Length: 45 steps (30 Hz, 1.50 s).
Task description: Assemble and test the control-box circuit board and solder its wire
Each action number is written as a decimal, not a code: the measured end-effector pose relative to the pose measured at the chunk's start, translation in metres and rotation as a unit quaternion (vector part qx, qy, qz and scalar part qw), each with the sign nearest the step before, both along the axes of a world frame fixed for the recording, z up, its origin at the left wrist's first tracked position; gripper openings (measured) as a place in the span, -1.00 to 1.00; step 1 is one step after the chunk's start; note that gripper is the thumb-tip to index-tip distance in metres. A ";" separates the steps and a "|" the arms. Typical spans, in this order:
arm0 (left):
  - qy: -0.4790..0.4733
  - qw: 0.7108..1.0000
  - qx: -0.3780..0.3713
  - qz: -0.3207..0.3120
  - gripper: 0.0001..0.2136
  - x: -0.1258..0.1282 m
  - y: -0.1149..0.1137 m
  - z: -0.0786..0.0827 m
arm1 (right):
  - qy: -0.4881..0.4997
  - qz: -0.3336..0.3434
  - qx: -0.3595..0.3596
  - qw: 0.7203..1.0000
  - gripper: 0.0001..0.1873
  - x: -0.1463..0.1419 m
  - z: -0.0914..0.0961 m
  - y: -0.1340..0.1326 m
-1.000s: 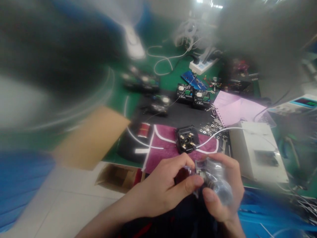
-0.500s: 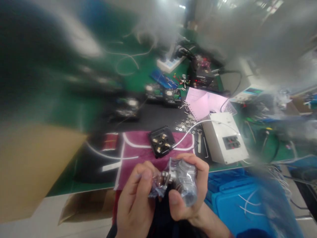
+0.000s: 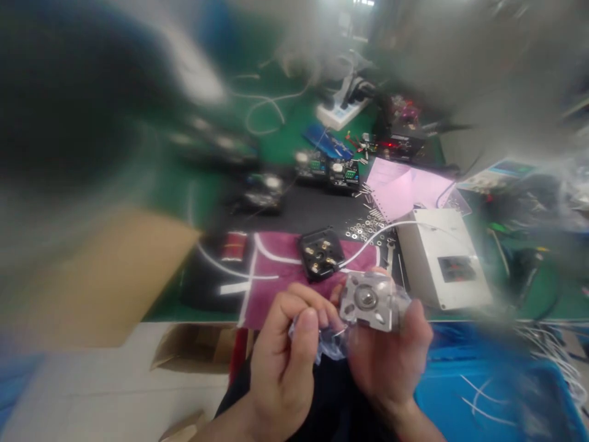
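In my right hand (image 3: pixel 391 356) is a metal part with a square flange (image 3: pixel 354 316), a round centre and holes near its corners; clear plastic still wraps its body. The flange faces up toward me. My left hand (image 3: pixel 288 350) pinches a crumpled clear plastic bag (image 3: pixel 330 345) just left of the part. Beyond my hands, a black square housing (image 3: pixel 321 253) with brass-coloured fittings lies on a maroon cloth (image 3: pixel 271 294). A white cable (image 3: pixel 368 248) runs from the housing to the right.
A white box (image 3: pixel 430 264) with a dark panel stands on the right, next to a wrench (image 3: pixel 390 259). Loose washers (image 3: pixel 363 230), pink paper (image 3: pixel 391 184) and circuit boards (image 3: pixel 343 173) lie farther back. A blue bin (image 3: pixel 451 393) sits below the table edge; cardboard (image 3: pixel 138 276) is at left.
The metal part has turned so its square flange faces me and shows outside the plastic. My left hand has drawn the bag off that end. The view has shifted left.
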<state>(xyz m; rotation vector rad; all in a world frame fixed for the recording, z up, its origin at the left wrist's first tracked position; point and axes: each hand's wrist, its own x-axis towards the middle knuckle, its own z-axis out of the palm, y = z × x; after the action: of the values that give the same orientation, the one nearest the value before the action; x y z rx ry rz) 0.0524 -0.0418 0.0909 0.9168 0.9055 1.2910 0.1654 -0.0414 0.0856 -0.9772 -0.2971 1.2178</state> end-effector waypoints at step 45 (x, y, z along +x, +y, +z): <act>0.320 0.937 0.028 -0.134 -0.91 -0.022 0.015 -0.015 | -0.061 0.111 -0.002 0.992 -0.45 0.020 -0.014 -0.007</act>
<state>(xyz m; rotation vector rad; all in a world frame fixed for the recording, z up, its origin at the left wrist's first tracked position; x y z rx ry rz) 0.0299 -0.0268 0.0764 1.4948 1.1906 0.7842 0.1858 -0.0483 0.0714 -1.0442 -0.5127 1.3623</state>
